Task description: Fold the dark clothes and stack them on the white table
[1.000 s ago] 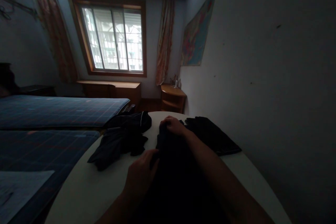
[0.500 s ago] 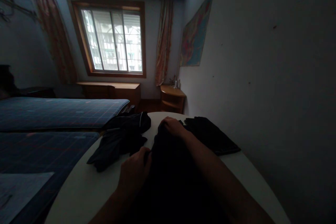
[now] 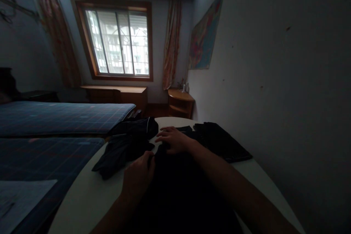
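A dark garment (image 3: 189, 190), its exact kind lost in the dim light, lies spread across the round white table (image 3: 79, 193) in front of me. My left hand (image 3: 138, 172) is closed on its left edge, thumb and fingers pinched together on the cloth. Over the far end of the same garment, my right hand (image 3: 175, 139) is open, palm down and fingers apart. Another dark piece of clothing with pale piping (image 3: 120, 150) lies crumpled to the left of my hands. On the right rests a dark folded garment (image 3: 222, 142).
Beds with blue checked mattresses (image 3: 65, 117) stand to the left of the table. A wall (image 3: 287, 117) rises close on the right. Beyond the table are a wooden desk (image 3: 131, 89), a corner shelf (image 3: 181, 95) and a window (image 3: 120, 44).
My right hand has opened and shifted slightly left at the garment's far end, where the raised cloth has dropped lower. My left hand keeps its pinch, moved slightly left.
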`<action>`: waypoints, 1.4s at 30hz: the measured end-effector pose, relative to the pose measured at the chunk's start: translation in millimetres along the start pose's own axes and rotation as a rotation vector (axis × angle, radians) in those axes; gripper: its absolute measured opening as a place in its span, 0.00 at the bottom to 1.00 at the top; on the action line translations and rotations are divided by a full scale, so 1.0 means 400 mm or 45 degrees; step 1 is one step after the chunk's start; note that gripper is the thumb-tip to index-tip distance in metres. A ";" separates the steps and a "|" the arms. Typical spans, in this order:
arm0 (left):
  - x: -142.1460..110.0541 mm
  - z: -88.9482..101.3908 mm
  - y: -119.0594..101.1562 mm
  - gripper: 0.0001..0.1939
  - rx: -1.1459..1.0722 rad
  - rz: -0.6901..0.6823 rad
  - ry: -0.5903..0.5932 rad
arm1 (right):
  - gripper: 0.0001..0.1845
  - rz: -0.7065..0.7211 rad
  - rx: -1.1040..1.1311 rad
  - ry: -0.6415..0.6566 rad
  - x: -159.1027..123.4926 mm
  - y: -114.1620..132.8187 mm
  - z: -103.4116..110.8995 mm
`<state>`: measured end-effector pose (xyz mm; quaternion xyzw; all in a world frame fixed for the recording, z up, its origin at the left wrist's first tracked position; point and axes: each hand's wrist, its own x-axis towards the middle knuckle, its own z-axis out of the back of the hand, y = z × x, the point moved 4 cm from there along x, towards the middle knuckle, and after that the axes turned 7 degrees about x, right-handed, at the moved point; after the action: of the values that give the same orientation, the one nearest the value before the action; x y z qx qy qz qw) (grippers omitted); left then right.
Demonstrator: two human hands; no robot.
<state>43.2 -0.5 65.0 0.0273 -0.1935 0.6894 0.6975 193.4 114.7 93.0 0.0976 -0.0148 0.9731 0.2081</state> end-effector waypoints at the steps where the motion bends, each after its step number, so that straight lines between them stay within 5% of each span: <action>1: 0.000 0.001 0.000 0.10 0.008 0.003 0.008 | 0.28 0.050 0.013 0.024 0.006 0.014 -0.001; 5: -0.002 0.006 -0.001 0.12 0.069 0.003 0.029 | 0.15 0.117 -0.061 0.141 0.024 0.030 -0.010; 15: -0.019 -0.009 -0.025 0.11 0.077 -0.184 -0.021 | 0.07 -0.103 -0.363 0.122 0.020 -0.067 -0.004; 31: -0.053 -0.034 -0.062 0.15 -0.268 -0.407 -0.095 | 0.12 -0.330 -0.367 0.080 0.014 -0.115 -0.026; 38: -0.088 -0.078 -0.113 0.26 -0.523 -0.535 0.191 | 0.20 -0.463 -0.062 0.075 -0.083 -0.164 -0.050; 42: -0.096 -0.096 -0.133 0.25 -0.522 -0.578 0.345 | 0.28 -0.723 0.231 -0.049 -0.134 -0.200 -0.071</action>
<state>105.0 -27.9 29.8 -0.1631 -0.2227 0.4606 0.8436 268.9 168.3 53.6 0.1344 0.0962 0.8713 0.4622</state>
